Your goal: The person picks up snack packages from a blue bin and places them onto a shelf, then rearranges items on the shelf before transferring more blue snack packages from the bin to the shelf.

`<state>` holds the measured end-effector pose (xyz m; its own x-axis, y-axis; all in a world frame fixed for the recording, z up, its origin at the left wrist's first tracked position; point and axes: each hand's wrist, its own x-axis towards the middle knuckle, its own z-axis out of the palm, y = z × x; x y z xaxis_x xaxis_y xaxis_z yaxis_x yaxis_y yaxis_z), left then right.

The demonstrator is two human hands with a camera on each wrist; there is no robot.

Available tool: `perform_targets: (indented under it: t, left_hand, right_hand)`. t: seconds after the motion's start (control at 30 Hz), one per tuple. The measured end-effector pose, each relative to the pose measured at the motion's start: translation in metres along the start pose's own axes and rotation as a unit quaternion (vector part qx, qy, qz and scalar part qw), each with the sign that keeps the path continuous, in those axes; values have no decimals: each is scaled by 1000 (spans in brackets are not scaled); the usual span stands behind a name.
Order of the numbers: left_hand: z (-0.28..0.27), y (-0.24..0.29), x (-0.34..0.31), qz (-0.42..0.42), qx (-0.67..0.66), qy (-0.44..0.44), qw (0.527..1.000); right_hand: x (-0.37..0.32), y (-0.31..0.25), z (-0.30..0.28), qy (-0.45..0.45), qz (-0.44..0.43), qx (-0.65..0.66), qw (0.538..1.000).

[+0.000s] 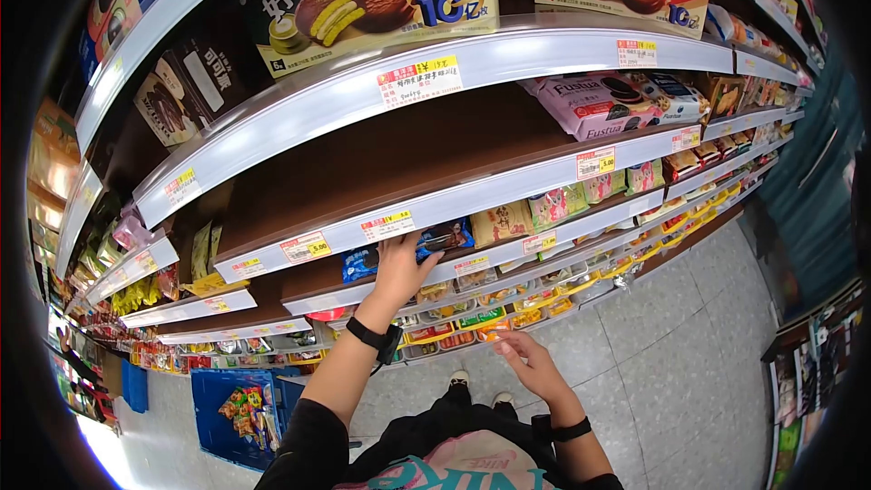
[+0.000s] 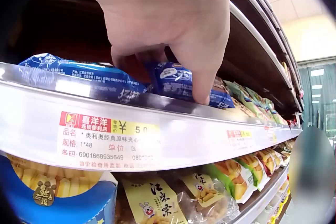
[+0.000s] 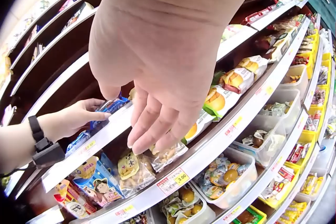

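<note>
On a lower shelf, my left hand (image 1: pixel 402 272) reaches in over the front edge and grips a blue cookie packet (image 2: pixel 176 81), thumb at the front and fingers behind it. The fingers are partly hidden behind the packet in the left wrist view. Another blue packet (image 2: pixel 79 74) lies just left of it along the shelf lip. A price label (image 2: pixel 107 134) sits on the edge below. My right hand (image 1: pixel 537 368) hangs in front of the lower shelves, fingers loosely bent and holding nothing, as the right wrist view shows.
Beige and green snack bags (image 1: pixel 558 206) stand right of the blue packets. Large pie boxes (image 1: pixel 372 0) fill the upper shelf; pink cookie packs (image 1: pixel 594 102) lie below them. Clear bins (image 3: pixel 226 182) of small snacks line the lower tiers. A blue crate (image 1: pixel 207 426) with snacks stands on the floor.
</note>
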<state>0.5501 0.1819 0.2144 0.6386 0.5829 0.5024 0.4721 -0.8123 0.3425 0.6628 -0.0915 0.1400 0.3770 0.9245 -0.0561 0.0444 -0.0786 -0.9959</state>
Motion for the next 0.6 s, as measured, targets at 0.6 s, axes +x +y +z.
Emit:
perform_targets:
  t: [0.6]
  left_hand:
    - [-1, 14, -1, 16, -12, 51, 999]
  right_hand:
    - [-13, 11, -5, 59, 11, 5, 998]
